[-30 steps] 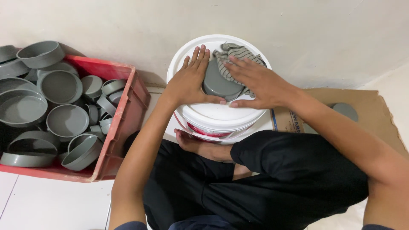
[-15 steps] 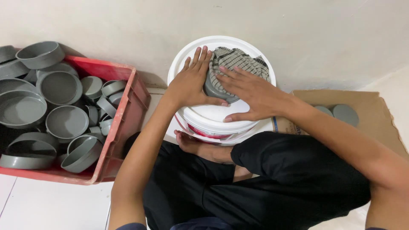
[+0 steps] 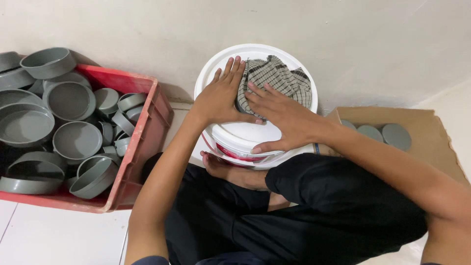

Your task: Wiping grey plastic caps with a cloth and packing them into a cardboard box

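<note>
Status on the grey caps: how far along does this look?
Done: three grey discs lie in the cardboard box. In hand: left hand and right hand press a checked cloth on the white bucket lid; any cap under it is hidden. Left: the red crate holds many grey caps.

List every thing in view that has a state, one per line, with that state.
White plastic bucket: upright, lid on.
Checked grey cloth: crumpled on the lid, under both hands.
Left hand: flat, fingers spread.
Right hand: flat on cloth and lid.
Red plastic crate: heaped with grey caps.
Brown cardboard box: open, grey discs inside.
</note>
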